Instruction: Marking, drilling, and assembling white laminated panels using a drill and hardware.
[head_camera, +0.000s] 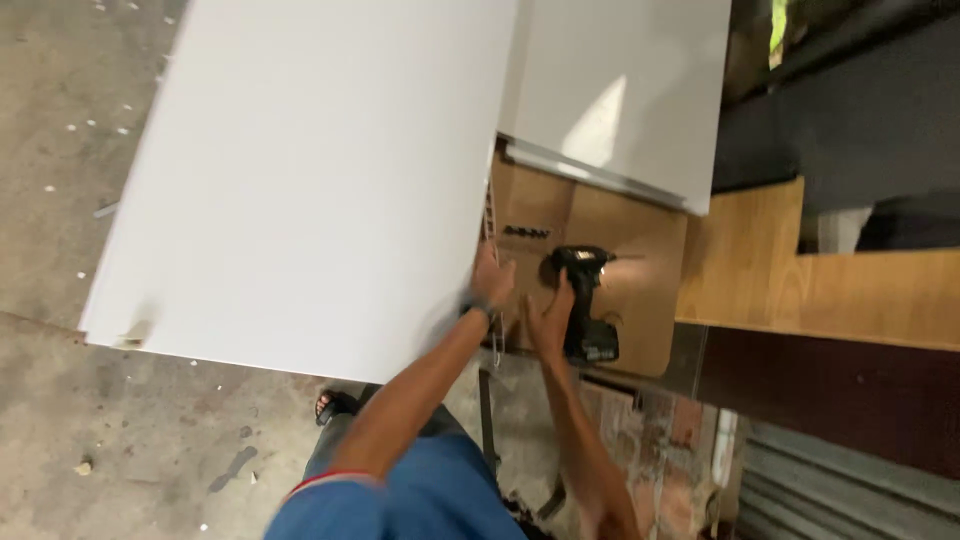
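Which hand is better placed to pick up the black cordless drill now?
Probably the right hand: it is already at the drill on the cardboard. The left hand is at the white panel's edge.

This is a workshop, most likely for carpentry or furniture making. The floor (60, 150) is rough, stained concrete with small chips of debris scattered over it. A large white laminated board (310, 170) leans across the view, with a second white panel (630, 90) beyond it. A black cordless drill (585, 300) lies on flattened brown cardboard (640, 250), and a wood-grain sheet (820, 280) juts past the cardboard's right edge. Bare brickwork (650, 440) shows below.
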